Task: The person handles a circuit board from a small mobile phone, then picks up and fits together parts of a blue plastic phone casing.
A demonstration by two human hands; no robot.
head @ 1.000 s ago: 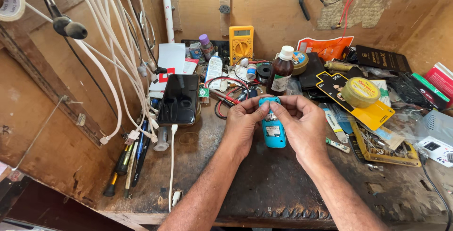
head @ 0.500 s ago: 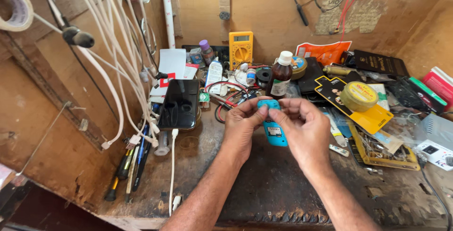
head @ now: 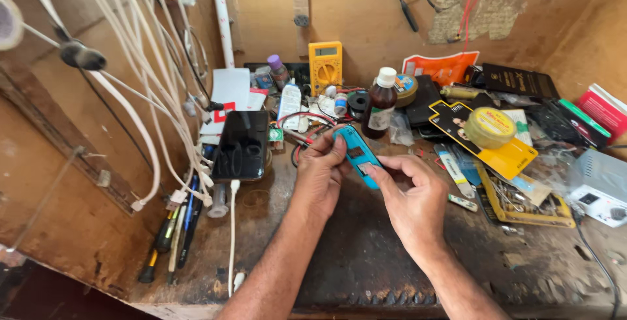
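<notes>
blue phone [head: 356, 155] | pinched between fingers of left hand [head: 320, 177], right hand [head: 411, 196]

Cluttered wooden surface [head: 366, 261], dark and stained. At the back wall, a yellow multimeter [head: 325, 66] standing upright. Just right of it, a brown bottle [head: 381, 104] with a white cap. Left, a black phone [head: 241, 145] lying flat beneath a bundle of white cables [head: 144, 98]. Screwdrivers [head: 171, 235] along the left edge. Right, a round yellow tin [head: 490, 127] resting on a yellow card [head: 516, 157]. Far right, a small grey box [head: 597, 186]. Orange packet [head: 441, 68] propped at the wall.
</notes>
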